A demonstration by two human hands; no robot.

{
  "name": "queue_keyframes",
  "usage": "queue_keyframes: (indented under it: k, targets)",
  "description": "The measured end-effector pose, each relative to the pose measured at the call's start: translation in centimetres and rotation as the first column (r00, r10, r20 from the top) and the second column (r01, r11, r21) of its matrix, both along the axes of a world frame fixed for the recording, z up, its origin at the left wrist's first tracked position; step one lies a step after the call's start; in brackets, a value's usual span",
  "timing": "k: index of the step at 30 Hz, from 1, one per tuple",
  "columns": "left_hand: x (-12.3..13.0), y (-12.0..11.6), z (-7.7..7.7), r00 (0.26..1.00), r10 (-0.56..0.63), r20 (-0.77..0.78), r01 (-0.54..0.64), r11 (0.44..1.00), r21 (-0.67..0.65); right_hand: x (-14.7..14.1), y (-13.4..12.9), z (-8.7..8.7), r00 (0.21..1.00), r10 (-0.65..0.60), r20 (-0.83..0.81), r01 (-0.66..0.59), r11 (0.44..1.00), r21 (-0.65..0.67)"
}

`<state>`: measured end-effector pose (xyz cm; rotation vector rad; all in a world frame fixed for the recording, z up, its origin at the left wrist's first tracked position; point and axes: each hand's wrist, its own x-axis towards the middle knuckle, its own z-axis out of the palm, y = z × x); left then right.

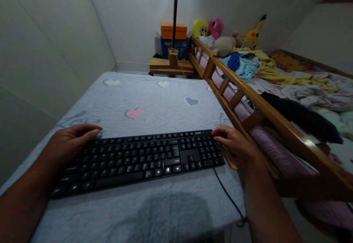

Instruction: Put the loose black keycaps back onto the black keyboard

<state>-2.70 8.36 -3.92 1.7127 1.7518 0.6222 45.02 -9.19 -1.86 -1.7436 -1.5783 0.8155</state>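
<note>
A black computer keyboard [143,158] lies across the bed-sheet-like cloth in front of me, slightly slanted, its number pad on the right. My left hand [73,140] is at the far left corner, covering part of that end, with thumb and forefinger close together at the back edge. At the opposite end, my right hand [230,142] pinches the back right corner; its other fingers are curled out of sight. A black cable [227,195] runs from under the keyboard's near edge toward the front right. Under my right hand a tan-brown piece [233,160] shows, its kind unclear.
The pale blue cloth [162,107] with hearts covers the table-like surface. A wooden bed rail [237,85] borders it on the right, with bedding and plush toys beyond. Behind the far edge stand a wooden stand base [160,66] with a pole, and an orange box [173,31].
</note>
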Motion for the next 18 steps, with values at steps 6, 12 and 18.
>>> queue_keyframes:
  k: [6, 12, 18]
  targets:
    - [-0.14, 0.18, -0.24, 1.0, 0.003, 0.015, -0.003, 1.0, -0.008, -0.06, 0.06, -0.05, 1.0, -0.02, -0.016, 0.019, 0.999, -0.027]
    - [0.01, 0.09, 0.01, 1.0, 0.01, -0.003, -0.01, 1.0, -0.021, -0.26, -0.02, 0.1, 0.999, -0.036, -0.035, 0.035, 0.999, -0.03]
    - [0.05, 0.03, 0.08, 1.0, 0.007, -0.007, -0.007, 1.0, -0.016, -0.71, 0.05, 0.12, 0.994, -0.095, -0.057, 0.092, 0.994, -0.059]
